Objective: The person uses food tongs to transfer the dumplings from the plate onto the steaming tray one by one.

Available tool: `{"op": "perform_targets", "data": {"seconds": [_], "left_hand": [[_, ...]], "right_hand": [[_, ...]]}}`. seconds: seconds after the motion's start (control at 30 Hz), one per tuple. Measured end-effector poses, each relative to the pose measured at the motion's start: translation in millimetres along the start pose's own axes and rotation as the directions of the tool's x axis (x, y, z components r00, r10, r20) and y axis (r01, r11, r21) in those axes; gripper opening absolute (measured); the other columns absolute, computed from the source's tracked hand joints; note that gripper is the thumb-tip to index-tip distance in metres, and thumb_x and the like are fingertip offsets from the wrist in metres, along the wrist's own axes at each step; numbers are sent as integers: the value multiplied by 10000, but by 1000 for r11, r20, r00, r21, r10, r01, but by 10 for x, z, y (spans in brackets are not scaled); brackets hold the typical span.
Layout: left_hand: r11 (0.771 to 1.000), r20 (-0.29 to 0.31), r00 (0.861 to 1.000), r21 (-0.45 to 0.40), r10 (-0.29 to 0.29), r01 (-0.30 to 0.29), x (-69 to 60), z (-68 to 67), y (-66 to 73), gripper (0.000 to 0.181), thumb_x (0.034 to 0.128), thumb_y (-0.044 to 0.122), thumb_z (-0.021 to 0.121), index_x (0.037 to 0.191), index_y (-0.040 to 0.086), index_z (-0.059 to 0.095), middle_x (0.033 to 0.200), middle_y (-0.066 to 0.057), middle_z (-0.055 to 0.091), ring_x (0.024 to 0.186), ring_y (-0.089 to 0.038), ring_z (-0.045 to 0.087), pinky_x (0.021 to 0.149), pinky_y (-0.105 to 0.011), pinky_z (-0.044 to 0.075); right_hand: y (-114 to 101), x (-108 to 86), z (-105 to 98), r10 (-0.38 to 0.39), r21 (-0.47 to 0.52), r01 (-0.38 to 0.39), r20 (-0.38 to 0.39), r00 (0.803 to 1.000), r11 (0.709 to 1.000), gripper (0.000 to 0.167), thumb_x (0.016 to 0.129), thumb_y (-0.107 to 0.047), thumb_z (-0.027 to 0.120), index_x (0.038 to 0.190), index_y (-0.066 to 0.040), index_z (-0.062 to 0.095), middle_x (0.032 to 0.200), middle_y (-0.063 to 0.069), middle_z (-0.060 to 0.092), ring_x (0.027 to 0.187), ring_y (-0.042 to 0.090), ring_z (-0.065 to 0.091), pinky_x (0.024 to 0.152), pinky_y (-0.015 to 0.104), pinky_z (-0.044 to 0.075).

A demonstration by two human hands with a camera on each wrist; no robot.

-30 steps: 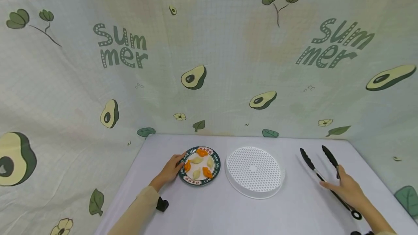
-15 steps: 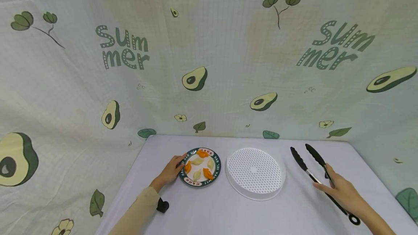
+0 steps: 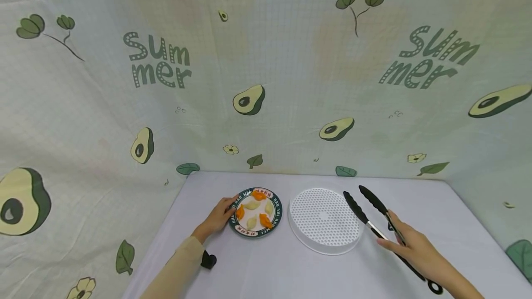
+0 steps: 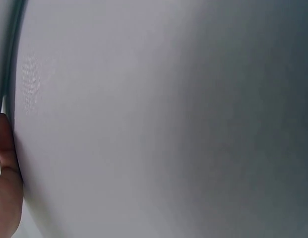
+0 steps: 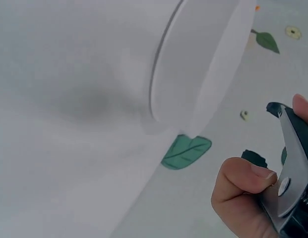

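Note:
A round plate (image 3: 277, 219) with a dark green patterned rim holds several orange and pale yellow dumpling-shaped pieces. My left hand (image 3: 217, 218) rests at the plate's left edge, fingers on the rim; part of that hand (image 4: 6, 168) shows at the left of the left wrist view. In my right hand (image 3: 415, 248) are black and silver tongs (image 3: 376, 230), their two arms spread with nothing between the tips. The tong tips hang over the right part of a white round perforated tray (image 3: 322, 216). In the right wrist view the thumb of my right hand (image 5: 248, 198) presses on the tongs (image 5: 292, 163).
The white table (image 3: 249, 271) carries the plate at left and the perforated tray at centre right. Behind it hangs a pale cloth (image 3: 287, 59) printed with avocados, leaves and lettering. A black object (image 3: 208, 260) lies by my left wrist.
My right hand has moved left with the tongs, bringing their tips from right of the perforated tray to over its right part. The left hand and plate have not visibly moved.

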State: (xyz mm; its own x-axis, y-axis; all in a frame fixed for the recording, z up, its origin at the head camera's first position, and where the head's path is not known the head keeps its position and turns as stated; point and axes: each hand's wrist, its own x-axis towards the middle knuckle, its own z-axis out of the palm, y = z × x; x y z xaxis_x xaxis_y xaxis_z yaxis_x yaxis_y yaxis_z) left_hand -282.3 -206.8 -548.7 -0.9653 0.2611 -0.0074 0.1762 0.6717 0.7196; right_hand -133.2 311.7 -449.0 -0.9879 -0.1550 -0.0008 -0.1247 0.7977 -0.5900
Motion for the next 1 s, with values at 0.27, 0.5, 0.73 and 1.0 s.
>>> {"op": "perform_targets", "data": {"seconds": [0.27,0.5,0.73,1.0], "left_hand": [[1000,-19,1000,-7,-10,10,3,7,-13,474,1044,90,512,1509,64,429,1350,-202,482,1176,-336,498,1055,-544,366],[1000,-7,1000,2,-21,21,8,34,-37,483,1045,106,515,1519,103,426,1368,-195,478,1180,-335,502,1050,-536,377],[999,-10,999,5,-32,32,41,12,-30,484,1047,114,516,1522,116,425,1363,-186,482,1152,-319,505,1042,-529,387],[1000,-1,1000,-5,-24,24,25,18,-52,481,1045,109,517,1518,95,426,1371,-205,476,1182,-343,501,1053,-543,371]], "right_hand": [[-328,2,180,-80,47,79,14,997,996,873,950,-396,664,1505,135,249,1439,418,347,1291,590,357,947,686,376],[-584,45,388,-147,120,136,87,985,983,818,943,-375,682,1486,123,325,1409,395,416,1280,551,419,962,632,403],[-802,142,608,-246,169,223,128,961,960,805,948,-395,672,1486,106,345,1184,243,607,1073,253,570,843,406,508],[-939,177,897,-293,316,223,195,936,922,786,953,-300,677,1481,147,304,736,3,440,636,40,398,550,258,403]]}}
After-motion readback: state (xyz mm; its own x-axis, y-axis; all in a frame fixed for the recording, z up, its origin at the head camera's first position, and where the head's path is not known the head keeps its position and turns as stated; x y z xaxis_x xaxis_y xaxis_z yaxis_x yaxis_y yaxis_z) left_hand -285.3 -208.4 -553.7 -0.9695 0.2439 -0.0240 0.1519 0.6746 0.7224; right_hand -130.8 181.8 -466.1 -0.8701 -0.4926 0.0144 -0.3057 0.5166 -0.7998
